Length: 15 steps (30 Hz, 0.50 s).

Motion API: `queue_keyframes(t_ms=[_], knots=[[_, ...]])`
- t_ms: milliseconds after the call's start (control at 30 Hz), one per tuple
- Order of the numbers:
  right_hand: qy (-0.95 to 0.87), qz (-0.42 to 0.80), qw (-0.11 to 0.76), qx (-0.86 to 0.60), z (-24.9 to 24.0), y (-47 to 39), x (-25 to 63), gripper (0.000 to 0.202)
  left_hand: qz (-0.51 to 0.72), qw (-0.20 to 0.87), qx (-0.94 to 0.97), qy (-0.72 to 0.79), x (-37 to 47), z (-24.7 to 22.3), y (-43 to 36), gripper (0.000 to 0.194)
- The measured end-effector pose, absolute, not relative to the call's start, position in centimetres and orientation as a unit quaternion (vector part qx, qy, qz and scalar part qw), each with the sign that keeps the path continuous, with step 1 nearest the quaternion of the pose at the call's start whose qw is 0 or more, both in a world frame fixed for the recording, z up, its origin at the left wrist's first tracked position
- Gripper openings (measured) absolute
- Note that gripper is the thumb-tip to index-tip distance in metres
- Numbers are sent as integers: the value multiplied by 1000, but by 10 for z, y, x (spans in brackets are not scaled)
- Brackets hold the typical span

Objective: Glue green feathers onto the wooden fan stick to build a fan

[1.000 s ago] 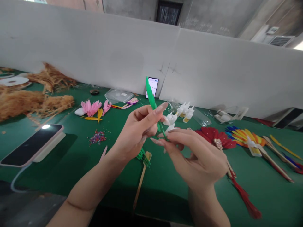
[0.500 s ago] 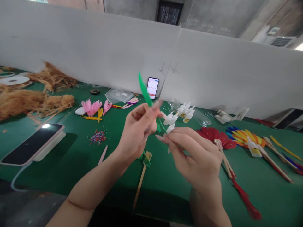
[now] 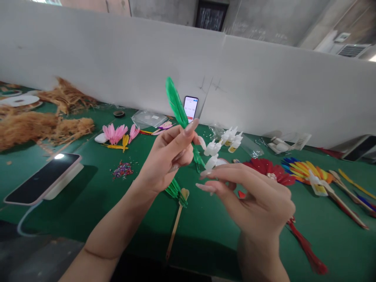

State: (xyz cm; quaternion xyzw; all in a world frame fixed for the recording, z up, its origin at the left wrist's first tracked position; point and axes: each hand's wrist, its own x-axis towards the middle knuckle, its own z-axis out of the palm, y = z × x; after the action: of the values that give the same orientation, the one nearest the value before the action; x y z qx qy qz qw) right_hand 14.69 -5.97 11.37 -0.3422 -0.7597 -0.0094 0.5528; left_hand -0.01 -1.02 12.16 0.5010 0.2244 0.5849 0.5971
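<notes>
A long green feather (image 3: 176,102) points up and slightly left, its shaft pinched between the thumb and fingers of my left hand (image 3: 173,152). Its lower, frayed end slants down toward my right hand (image 3: 249,192). The right thumb and index finger are slightly apart by the feather's lower tip, with nothing visible between them. Below my hands lies a wooden stick (image 3: 174,231) with a rounded top; green feathers (image 3: 174,188) rest beside that top, partly hidden by my left hand.
White glue bottles (image 3: 212,148) stand beyond my hands. Pink feathers (image 3: 114,134), colored bits (image 3: 122,170) and a large phone (image 3: 44,178) lie left. A red feather fan (image 3: 266,168) and a yellow-blue one (image 3: 308,172) lie right. A phone (image 3: 190,106) leans against the white panel (image 3: 132,66).
The green feather has turned to show its broad face. My right fingers have parted slightly and moved a little right and down from the feather's lower end.
</notes>
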Motion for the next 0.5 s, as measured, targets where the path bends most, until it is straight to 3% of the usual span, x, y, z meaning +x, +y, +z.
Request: queue_keyframes(t_ms=[333, 500], knots=[[-756, -69, 550, -349, 114, -58, 147, 21, 546, 573, 556, 254, 2, 124, -20, 38], [-758, 18, 509, -407, 115, -59, 145, 28, 476, 641, 562, 216, 2, 123, -24, 28]])
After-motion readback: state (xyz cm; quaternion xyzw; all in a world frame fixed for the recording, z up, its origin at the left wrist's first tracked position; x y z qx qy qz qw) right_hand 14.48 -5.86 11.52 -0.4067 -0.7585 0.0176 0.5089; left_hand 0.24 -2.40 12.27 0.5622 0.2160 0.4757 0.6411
